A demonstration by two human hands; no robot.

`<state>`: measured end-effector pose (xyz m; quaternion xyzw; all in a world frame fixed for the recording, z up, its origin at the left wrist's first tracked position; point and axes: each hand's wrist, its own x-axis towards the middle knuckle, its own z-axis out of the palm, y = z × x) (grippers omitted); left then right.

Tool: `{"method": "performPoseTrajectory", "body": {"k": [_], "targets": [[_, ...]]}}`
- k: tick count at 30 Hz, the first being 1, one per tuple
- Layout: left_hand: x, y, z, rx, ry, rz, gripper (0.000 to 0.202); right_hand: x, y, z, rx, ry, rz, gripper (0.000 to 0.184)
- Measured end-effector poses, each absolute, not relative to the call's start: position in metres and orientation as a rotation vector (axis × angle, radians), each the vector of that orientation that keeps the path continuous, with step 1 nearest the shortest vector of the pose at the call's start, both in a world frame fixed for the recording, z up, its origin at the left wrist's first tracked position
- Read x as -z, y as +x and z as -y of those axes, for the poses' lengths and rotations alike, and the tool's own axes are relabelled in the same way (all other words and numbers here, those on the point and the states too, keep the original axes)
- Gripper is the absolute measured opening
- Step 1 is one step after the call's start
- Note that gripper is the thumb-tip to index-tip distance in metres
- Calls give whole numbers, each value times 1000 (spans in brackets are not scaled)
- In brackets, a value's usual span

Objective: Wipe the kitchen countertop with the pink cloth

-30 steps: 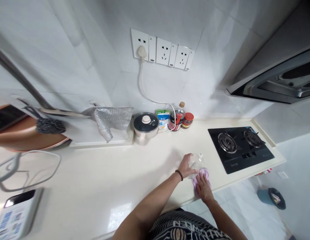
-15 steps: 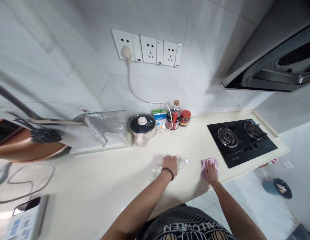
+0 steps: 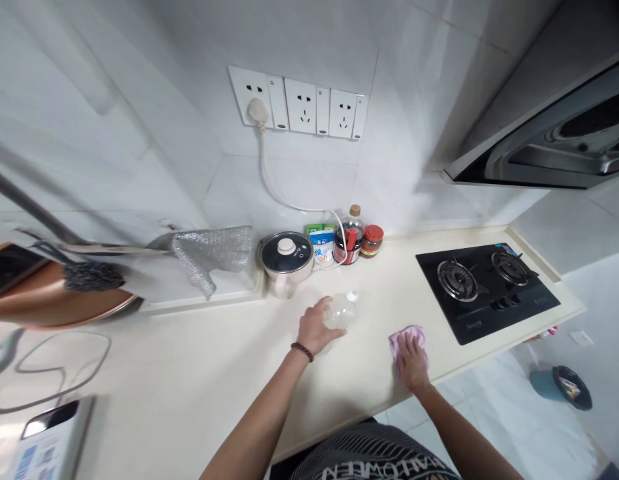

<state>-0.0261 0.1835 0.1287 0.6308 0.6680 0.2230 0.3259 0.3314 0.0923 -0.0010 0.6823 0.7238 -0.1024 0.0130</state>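
My left hand (image 3: 315, 328) is wrapped round a clear plastic bottle (image 3: 342, 310) with a white cap. The bottle stands roughly upright over the cream counter; its lower part is partly hidden by my thumb and fingers, and whether it touches the counter I cannot tell. To the right, my right hand (image 3: 412, 360) rests flat, fingers spread, on a crumpled pink cloth (image 3: 398, 340) that lies on the counter. The cloth shows around my fingers, left of the gas hob.
A black two-burner gas hob (image 3: 482, 293) is set in the counter (image 3: 199, 380) at right. By the wall stand a lidded electric pot (image 3: 288, 267), a seasoning bag (image 3: 322, 247), a dark sauce bottle (image 3: 348, 247) and a red-lidded jar (image 3: 372, 241). A copper-coloured pan (image 3: 49, 300) is at left.
The bottle, lying on its side before, has been tilted up to stand with its cap upward in my left hand. My right hand and the cloth have shifted slightly left and toward me.
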Motion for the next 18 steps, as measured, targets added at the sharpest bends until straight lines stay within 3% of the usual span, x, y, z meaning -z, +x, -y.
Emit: {"method": "performPoseTrajectory", "body": {"k": [4,8,15,18], "targets": [[-102,-78,-179,-1136,1423,-1845,93,3,253,-85,564,1827,-2430,68],[-83,-114,-169,-1399,1179,-1898,92,-12,208,-117,767,1586,-2483,70],[-59,-142,-137,-1368,1044,-2087,124,-36,315,-172,592,2171,-1924,66],[-40,-155,-94,-1272,1198,-2202,114,-20,377,-161,505,2482,-1607,63]]}}
